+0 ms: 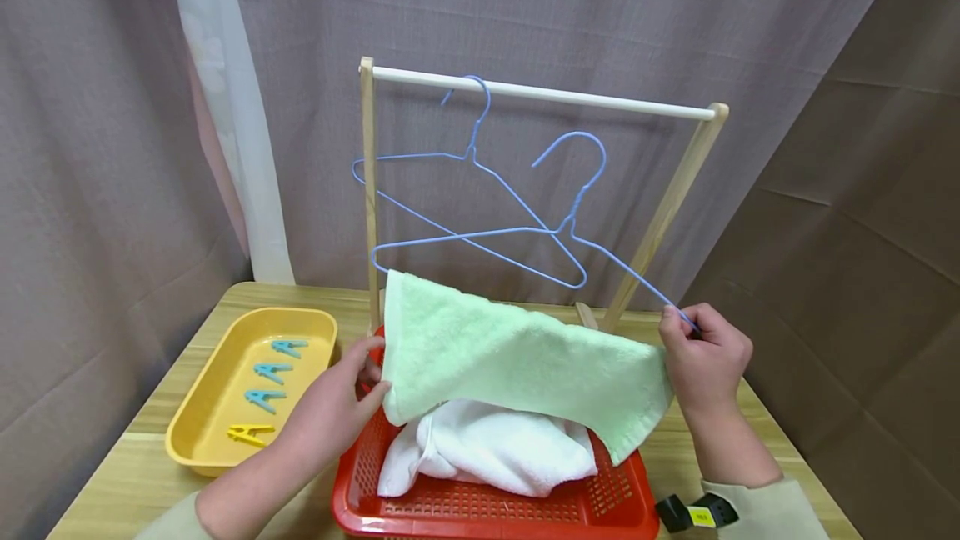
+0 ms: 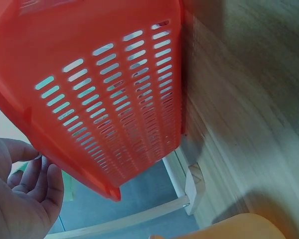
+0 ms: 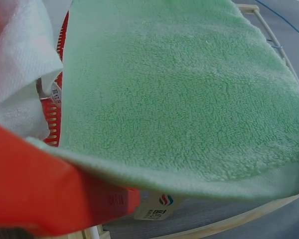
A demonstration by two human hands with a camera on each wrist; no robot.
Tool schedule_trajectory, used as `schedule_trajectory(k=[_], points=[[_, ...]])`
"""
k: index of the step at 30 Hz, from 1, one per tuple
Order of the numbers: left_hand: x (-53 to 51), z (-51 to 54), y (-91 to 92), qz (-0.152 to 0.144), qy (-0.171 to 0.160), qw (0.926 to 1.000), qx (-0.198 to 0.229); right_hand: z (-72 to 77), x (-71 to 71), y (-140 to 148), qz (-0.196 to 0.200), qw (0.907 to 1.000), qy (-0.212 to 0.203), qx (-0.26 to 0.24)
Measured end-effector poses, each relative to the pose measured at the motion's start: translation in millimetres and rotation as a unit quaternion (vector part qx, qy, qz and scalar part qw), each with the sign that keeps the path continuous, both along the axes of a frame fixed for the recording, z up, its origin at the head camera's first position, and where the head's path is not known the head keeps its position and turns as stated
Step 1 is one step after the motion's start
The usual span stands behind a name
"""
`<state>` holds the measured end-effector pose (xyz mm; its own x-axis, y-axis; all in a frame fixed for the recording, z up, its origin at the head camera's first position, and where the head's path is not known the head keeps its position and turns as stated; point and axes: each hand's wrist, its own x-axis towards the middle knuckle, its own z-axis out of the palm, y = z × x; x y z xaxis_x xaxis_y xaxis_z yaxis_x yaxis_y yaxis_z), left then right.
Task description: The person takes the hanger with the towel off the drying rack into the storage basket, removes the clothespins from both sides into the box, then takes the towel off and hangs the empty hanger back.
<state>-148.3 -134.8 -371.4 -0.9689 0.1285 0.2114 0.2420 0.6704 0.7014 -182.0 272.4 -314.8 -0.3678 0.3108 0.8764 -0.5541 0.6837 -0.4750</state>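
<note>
A light green towel hangs draped over the lower part of a blue wire hanger, above a red basket. My right hand grips the hanger's right end, beside the towel's right edge. At the towel's left edge, my left hand pinches the cloth with thumb and fingers; the exact contact is partly hidden. The left wrist view shows these fingers bent close to the basket's rim. In the right wrist view, the towel fills most of the picture and the right hand is out of sight.
A crumpled white towel lies in the basket. Behind stands a wooden rack with a white bar, from which another blue hanger hangs. A yellow tray at left holds blue clothespins and a yellow clothespin.
</note>
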Motion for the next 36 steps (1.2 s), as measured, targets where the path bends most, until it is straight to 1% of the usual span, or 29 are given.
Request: schedule_trajectory(k=[4,9,13,18,21,27,32,36], points=[[0.4,-1.1,-0.6,0.001,-0.007,1.0000,-0.001,-0.9,-0.6,0.8,0.003,1.0000,0.000,0.003],[0.5,-2.7,-0.8,0.004,-0.021,0.9998,0.001,-1.7,-0.9,1.1,0.007,0.9999,-0.004,-0.006],[0.5,-3.8,-1.0,0.002,-0.020,0.9998,0.002,-0.8,-0.7,0.2,0.007,0.9999,-0.005,-0.012],[0.7,-4.4,-1.8,-0.002,-0.014,0.9999,0.005,0.6,0.0,-0.8,0.007,1.0000,-0.004,-0.004],[0.2,-5.0,-2.0,-0.002,-0.016,0.9998,0.008,0.8,0.0,-0.9,0.006,1.0000,-0.004,0.001],[-2.2,-5.2,-3.1,0.001,-0.024,0.9997,0.006,0.3,0.0,-0.9,0.011,0.9999,0.000,0.011],[-7.4,-5.7,-4.5,-0.002,-0.018,0.9998,0.009,0.6,-0.1,-0.9,0.025,0.9996,0.003,0.009],[-11.9,-5.2,-5.1,-0.002,-0.020,0.9997,0.015,0.8,0.0,-0.9,0.023,0.9996,0.003,0.014]])
